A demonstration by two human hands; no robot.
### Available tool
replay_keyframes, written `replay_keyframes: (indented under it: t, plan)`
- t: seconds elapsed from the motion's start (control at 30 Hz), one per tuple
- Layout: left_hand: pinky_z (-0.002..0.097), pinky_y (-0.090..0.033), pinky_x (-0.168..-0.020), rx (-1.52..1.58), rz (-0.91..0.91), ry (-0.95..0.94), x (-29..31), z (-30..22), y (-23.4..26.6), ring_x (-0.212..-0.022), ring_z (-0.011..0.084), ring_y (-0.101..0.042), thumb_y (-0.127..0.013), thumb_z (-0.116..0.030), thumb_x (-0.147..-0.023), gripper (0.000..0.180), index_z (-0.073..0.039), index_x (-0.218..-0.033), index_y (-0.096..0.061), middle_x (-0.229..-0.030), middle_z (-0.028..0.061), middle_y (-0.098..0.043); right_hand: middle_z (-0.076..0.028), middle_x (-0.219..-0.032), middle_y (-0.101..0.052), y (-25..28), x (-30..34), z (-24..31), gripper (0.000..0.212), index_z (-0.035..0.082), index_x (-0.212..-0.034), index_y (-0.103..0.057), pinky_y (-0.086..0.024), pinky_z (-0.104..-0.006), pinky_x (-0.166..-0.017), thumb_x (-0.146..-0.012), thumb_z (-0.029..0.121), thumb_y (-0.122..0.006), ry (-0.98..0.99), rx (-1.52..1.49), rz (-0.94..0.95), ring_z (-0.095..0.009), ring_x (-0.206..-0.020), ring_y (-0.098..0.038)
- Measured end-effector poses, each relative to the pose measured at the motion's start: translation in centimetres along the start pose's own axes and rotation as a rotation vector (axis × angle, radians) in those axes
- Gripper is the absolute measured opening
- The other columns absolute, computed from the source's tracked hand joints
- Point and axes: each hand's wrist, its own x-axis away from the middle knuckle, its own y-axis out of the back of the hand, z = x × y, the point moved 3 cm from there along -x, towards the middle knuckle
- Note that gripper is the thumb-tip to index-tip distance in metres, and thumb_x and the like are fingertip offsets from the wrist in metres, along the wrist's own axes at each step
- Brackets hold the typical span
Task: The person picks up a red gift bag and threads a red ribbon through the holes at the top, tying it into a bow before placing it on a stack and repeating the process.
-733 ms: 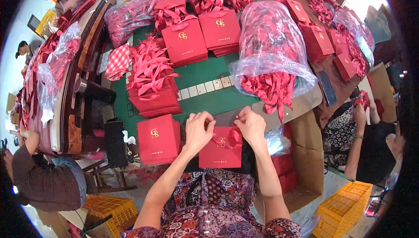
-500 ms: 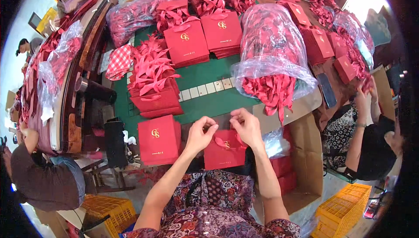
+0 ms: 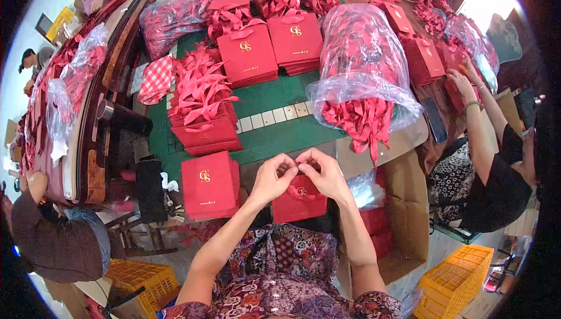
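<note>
1. In the head view, the left hand (image 3: 272, 180) and right hand (image 3: 327, 177), set well apart moments ago, have now come together above the red bag (image 3: 299, 207); the work has passed from spread hands to close fingertip handling at the bag's top edge

2. The fingers (image 3: 282, 159) of both hands are bent inward, thumbs toward forefingers, the tips of the two hands almost meeting; whether they pinch a ribbon end cannot be told

3. The red bag is in front of the person's body, just below the worktop (image 3: 274, 145), its printed front facing the camera

4. It looks flat and squarish, with a gold emblem on the front and a small line of print lower down; a red ribbon lies across its upper part, blurred

5. Left of it is a stack of like bags (image 3: 209, 185); to its right stands an open cardboard box (image 3: 410, 214)
</note>
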Motion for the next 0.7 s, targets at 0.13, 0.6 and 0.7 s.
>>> replay_keyframes:
  t: [0.13,0.6,0.7]
  plan:
    - [0.0277,-0.051,-0.067,0.043,0.025,-0.012,-0.1,-0.2,-0.2,-0.072,0.0092,-0.063,-0.068,-0.008,-0.088,0.009,0.000,-0.089,-0.063,-0.078,0.0034,-0.067,-0.004,-0.092,-0.067,0.2,0.3,-0.4,0.011,-0.001,-0.105,-0.063,-0.052,-0.0267,-0.079,-0.095,0.002,-0.061,-0.025,-0.051,0.073,-0.009,-0.087,-0.063]
    - [0.0286,-0.054,-0.072,0.084,0.068,-0.023,-0.2,-0.3,-0.7,-0.079,0.0117,-0.066,-0.070,-0.010,-0.090,0.011,-0.001,-0.095,-0.066,-0.087,0.0043,-0.069,-0.003,-0.087,-0.060,1.1,0.3,0.9,0.007,0.001,-0.100,-0.060,-0.046,-0.0267,-0.068,-0.094,0.004,-0.060,0.153,0.087,-0.009,-0.010,-0.077,-0.054]
    - [0.0300,-0.052,-0.087,0.300,0.125,-0.042,0.2,-1.0,-0.5,-0.098,0.0132,-0.064,-0.072,-0.014,-0.092,0.029,-0.001,-0.115,-0.060,-0.108,0.0061,-0.067,0.000,-0.084,-0.057,3.0,0.6,-0.9,0.007,0.002,-0.102,-0.058,-0.045,-0.0253,-0.070,-0.097,0.007,-0.057,0.024,-0.100,-0.097,-0.009,-0.079,-0.053]
